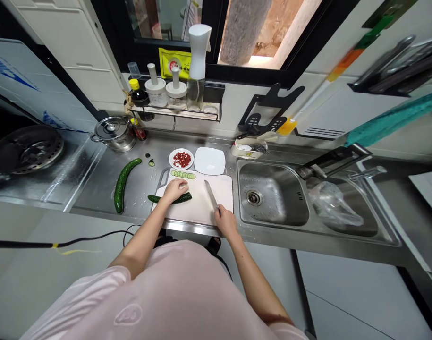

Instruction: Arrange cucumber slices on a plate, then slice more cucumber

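Note:
My right hand [225, 221] is closed round the handle of a kitchen knife [211, 194], its blade pointing away from me over the right half of the white cutting board [198, 208]. Over the board's left half, my left hand [176, 190] has its fingers curled together; whether a small piece is between them I cannot make out. Just under that hand lies a cut cucumber [182, 197], its left end reaching past the board's edge. A row of cucumber slices [182, 174] lies along the far edge of the board.
A whole cucumber [125, 184] and small dark scraps [151, 162] lie left on the steel counter. Behind the board stand a plate of chopped red pieces [181, 159] and a white square plate [209, 160]. A lidded pot [114, 133] is back left; the sink [272, 193] is right.

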`<state>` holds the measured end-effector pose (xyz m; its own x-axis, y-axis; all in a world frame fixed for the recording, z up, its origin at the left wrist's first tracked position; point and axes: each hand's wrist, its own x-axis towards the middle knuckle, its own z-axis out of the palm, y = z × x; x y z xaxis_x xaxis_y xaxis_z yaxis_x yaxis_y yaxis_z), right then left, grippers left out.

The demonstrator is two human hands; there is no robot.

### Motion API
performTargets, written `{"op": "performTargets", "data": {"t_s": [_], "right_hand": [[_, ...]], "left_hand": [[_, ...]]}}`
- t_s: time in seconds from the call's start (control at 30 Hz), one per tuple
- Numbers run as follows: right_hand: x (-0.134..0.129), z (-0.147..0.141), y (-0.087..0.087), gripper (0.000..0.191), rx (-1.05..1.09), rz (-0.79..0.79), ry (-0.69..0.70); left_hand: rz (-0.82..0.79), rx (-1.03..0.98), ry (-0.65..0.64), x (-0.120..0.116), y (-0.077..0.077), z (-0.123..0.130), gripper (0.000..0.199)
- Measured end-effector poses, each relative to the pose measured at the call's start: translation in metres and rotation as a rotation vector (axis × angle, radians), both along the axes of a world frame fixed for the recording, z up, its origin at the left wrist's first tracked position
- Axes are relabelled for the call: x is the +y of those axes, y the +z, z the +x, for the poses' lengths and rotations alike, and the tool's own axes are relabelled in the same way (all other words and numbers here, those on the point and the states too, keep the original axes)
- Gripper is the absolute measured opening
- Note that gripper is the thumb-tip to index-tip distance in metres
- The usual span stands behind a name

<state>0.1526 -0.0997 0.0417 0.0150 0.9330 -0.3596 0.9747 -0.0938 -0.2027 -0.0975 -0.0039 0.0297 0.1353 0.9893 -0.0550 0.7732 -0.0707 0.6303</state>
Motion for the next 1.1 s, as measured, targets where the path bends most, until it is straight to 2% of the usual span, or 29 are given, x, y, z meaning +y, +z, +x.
{"op": "performTargets", "data": {"t_s": [0.13,0.3,0.5,0.7,0.8,0.93,1.0,1.1], "right_hand": [[0.007,-0.001,-0.004,0.035,0.018,-0.026,0.014],[0.014,-0.002,-0.006,0.035,0.012,-0.051,0.017],[0.016,-0.003,-0.009,0.035,0.008,-0.052,0.018],[0.016,-0.003,-0.011,0.036,-0.005,-0.073,0.013],[0.016,-0.003,-0.012,0.036,-0.006,-0.072,0.015],[0.015,-0.003,-0.015,0.036,-0.006,-0.064,0.019],[0.015,-0.003,-0.016,0.036,-0.005,-0.05,0.026],[0.014,-0.003,-0.015,0.035,-0.001,-0.037,0.031]], "left_hand": [[-0.061,0.074,-0.069,-0.021,0.009,-0.018,0.039],[-0.127,0.167,-0.144,-0.036,0.014,-0.029,0.056],[-0.162,0.246,-0.187,-0.044,0.007,-0.034,0.051],[-0.145,0.151,-0.151,-0.044,-0.003,-0.039,0.051],[-0.096,0.109,0.018,-0.039,-0.004,-0.042,0.051],[-0.062,0.119,0.477,-0.024,-0.004,-0.051,0.053],[-0.071,0.149,0.66,-0.014,-0.004,-0.059,0.053],[-0.095,0.182,0.816,-0.004,-0.007,-0.074,0.05]]}}
